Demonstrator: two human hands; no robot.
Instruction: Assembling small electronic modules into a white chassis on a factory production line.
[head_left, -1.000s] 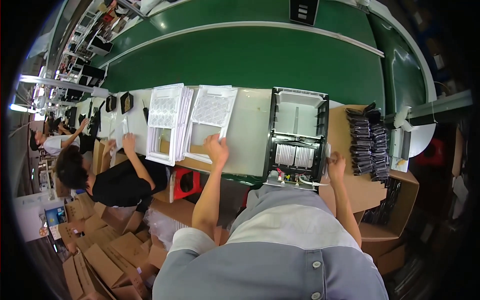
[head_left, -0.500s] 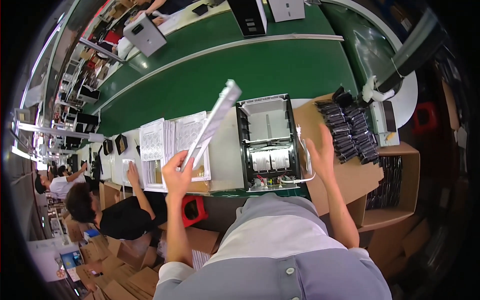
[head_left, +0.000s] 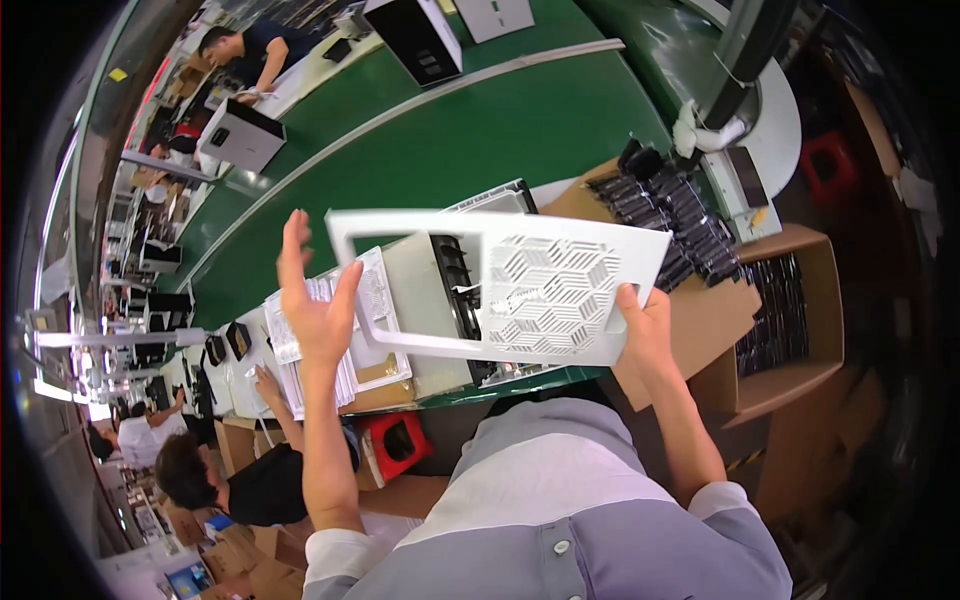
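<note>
A white plastic panel (head_left: 555,295) with a slatted geometric grille and a large rectangular cut-out hangs tilted above the bench. My right hand (head_left: 648,335) grips its right end, thumb on the face beside a small slot. Just off the panel's left end, my left hand (head_left: 322,318) is open with fingers and thumb spread, holding nothing. Beneath the panel stands a black-framed appliance housing (head_left: 455,285), mostly hidden by it. Similar white panels (head_left: 375,285) lie stacked on the bench to the left, partly behind my left hand.
Dark plastic-wrapped parts (head_left: 655,215) lie on cardboard at the right, above an open carton (head_left: 835,330) holding more. A green conveyor (head_left: 400,140) runs behind, carrying finished units (head_left: 240,138). A co-worker (head_left: 265,480) sits at the left near a red stool (head_left: 395,447).
The panel has turned from edge-on to broad face up and moved right over the housing. My right hand has taken hold of it; my left has let go and opened. The view has tilted.
</note>
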